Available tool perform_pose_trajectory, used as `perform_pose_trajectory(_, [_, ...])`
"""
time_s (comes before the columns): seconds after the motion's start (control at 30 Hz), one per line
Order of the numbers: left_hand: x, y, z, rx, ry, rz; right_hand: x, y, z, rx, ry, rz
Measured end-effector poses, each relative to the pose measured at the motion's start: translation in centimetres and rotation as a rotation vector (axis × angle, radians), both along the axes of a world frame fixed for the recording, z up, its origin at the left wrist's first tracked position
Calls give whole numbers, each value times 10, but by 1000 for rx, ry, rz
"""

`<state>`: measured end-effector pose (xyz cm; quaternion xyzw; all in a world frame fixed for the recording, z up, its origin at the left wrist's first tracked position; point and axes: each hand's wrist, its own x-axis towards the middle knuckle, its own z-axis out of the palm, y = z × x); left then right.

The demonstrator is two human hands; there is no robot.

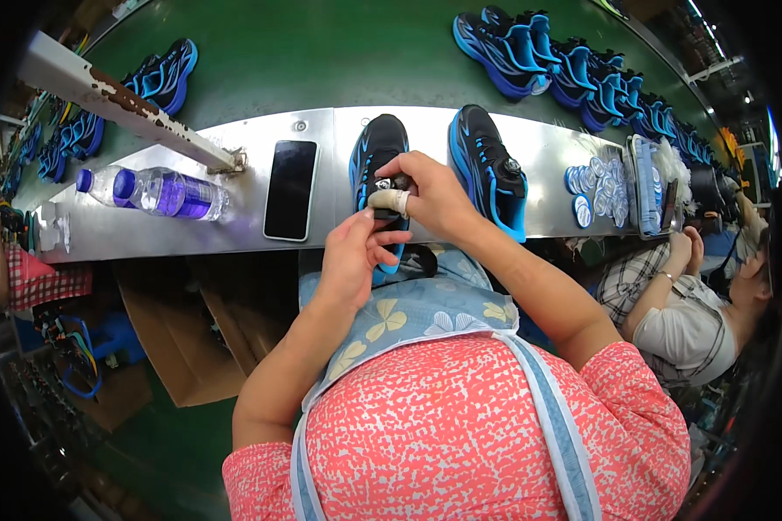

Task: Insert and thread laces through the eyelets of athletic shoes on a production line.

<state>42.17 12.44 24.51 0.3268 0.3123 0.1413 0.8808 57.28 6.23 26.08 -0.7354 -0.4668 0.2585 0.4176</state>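
Observation:
A black-and-blue sports shoe [381, 143] lies on the metal ledge in front of me, toe pointing away. My right hand [434, 195] is closed over its tongue area, thumb and fingers pinching near a small dark part. One finger of that hand is wrapped in a pale covering. From the near side, my left hand [353, 250] grips around the collar and heel with bent fingers. What exactly the fingertips pinch is hidden. Just right of my right hand stands a matching shoe [485, 161] with a round dial on its tongue, touched by neither hand.
The metal ledge [252, 208] carries a phone [291, 189], two water bottles [172, 193], a pile of round blue-and-white discs [601, 187] and a tray [643, 187]. A rusty post [139, 108] rises at left. Shoes [517, 52] line the green belt [321, 61]. A co-worker [686, 321] sits at right; cardboard boxes [178, 339] stand below.

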Motion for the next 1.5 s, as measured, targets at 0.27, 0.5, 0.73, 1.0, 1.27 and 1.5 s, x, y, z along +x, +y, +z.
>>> perform_pose_trajectory(0.27, [-30,0,50,1516,295,-158,127,-65,35,57,56,-237])
perform_pose_trajectory(0.5, [22,-32,28,1611,362,-639,44,-73,-69,-77,293,-362])
perform_pose_trajectory(0.73, [72,100,20,1887,433,-364,130,-54,-9,-226,83,-37])
perform_pose_trajectory(1.0, [126,300,-5,1863,983,-321,285,-2,26,-410,-973,42])
perform_pose_trajectory(1.27, [123,178,9,1674,271,-4,324,38,-12,-824,-927,238])
perform_pose_trajectory(1.5, [77,54,-17,1252,361,-190,98,-3,19,-429,-700,449])
